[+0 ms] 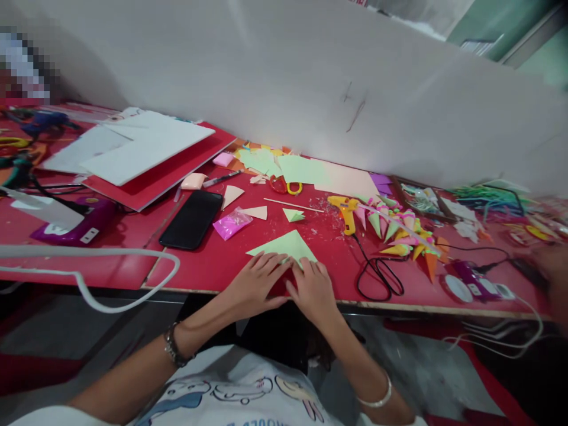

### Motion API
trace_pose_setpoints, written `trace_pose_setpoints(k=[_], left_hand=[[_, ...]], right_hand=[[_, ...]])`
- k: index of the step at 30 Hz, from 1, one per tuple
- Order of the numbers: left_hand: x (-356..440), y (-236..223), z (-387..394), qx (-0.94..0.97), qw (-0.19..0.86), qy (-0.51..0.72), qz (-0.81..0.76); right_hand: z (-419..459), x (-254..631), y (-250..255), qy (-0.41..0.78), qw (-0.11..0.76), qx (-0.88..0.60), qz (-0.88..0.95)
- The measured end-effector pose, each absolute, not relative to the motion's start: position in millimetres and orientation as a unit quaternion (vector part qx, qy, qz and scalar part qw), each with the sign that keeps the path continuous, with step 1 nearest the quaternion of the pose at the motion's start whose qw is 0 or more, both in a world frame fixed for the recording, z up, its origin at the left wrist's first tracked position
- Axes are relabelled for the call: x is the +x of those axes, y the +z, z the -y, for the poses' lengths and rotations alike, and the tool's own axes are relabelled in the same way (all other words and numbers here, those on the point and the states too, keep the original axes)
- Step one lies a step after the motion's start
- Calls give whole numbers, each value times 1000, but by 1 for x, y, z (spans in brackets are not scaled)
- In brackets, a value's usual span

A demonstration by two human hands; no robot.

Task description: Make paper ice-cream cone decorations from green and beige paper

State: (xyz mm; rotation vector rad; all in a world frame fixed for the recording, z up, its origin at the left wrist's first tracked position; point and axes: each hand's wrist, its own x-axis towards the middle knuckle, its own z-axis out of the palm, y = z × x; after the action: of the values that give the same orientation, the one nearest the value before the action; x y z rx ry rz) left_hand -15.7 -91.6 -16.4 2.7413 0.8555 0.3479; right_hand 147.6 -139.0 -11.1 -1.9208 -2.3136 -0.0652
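A pale green sheet of paper, folded to a point at its far side, lies flat at the red table's front edge. Both hands rest on its near part. My left hand has its fingers stretched out over the paper's left side. Beside it, my right hand lies with fingers extended on the right side, the fingertips of both hands almost meeting. Just beyond the sheet are a small folded green paper piece, a pink packet and a thin wooden stick.
A black phone lies to the left, below stacked white boards. On the right are a yellow glue gun with a looped black cord, colourful paper cones and a purple power strip. Red-and-yellow-handled scissors lie farther back.
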Motion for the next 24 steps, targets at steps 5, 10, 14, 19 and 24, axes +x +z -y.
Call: trace_pose_setpoints(k=[5, 10, 14, 19, 24], left_hand=[[-17, -25, 98, 944, 96, 100, -298], [-24, -25, 92, 949, 82, 95, -290], [-29, -18, 90, 951, 103, 103, -274], [-44, -15, 88, 957, 92, 129, -244], [-65, -25, 81, 943, 164, 150, -249]], right_hand=[[146, 142, -7, 75, 128, -611, 777], [142, 170, -6, 110, 100, -545, 825], [147, 174, -16, 78, 51, -535, 840], [155, 155, -18, 30, 97, -572, 814], [152, 150, -17, 57, 141, -533, 832]])
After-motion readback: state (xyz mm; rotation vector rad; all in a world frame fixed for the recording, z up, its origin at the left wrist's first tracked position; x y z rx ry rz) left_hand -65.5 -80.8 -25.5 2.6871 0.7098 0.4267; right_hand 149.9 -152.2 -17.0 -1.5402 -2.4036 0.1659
